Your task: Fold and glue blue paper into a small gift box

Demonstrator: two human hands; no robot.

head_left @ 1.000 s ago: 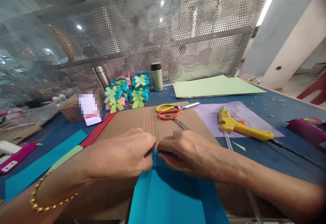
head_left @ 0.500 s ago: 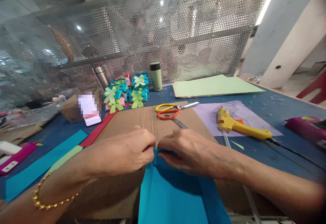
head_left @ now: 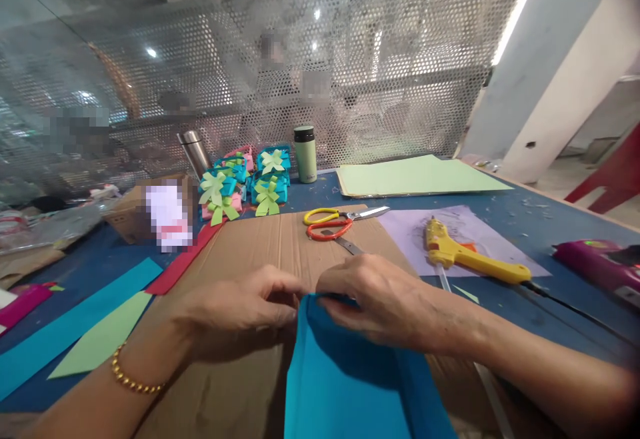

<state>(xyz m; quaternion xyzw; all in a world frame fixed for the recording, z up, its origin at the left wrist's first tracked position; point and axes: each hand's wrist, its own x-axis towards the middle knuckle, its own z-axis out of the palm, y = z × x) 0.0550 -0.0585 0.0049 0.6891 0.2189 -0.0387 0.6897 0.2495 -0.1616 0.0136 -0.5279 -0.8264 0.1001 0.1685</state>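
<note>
A folded sheet of blue paper (head_left: 345,386) lies before me on the brown cardboard (head_left: 235,386). My right hand (head_left: 357,292) pinches its far edge, thumb beneath the fingers, and casts a shadow on the sheet. At the far left corner of the sheet is my left hand (head_left: 245,302), with a gap between thumb and curved forefinger. Its fingertips are beside the corner; whether they touch the paper I cannot tell. Beyond my hands, scissors (head_left: 330,226) with one yellow and one red handle lie with their blades apart on the cardboard.
A yellow glue gun (head_left: 470,256) rests on purple paper (head_left: 400,226) to the right. Paper strips in blue (head_left: 75,326), green (head_left: 100,342) and red (head_left: 185,259) lie left. Bow-topped paper pieces (head_left: 267,189), a green flask (head_left: 305,156) and green sheets (head_left: 420,176) stand behind.
My left thumb and forefinger have parted, and that hand has shifted slightly left of the paper's corner. My right hand keeps its pinch. The view has tilted a little.
</note>
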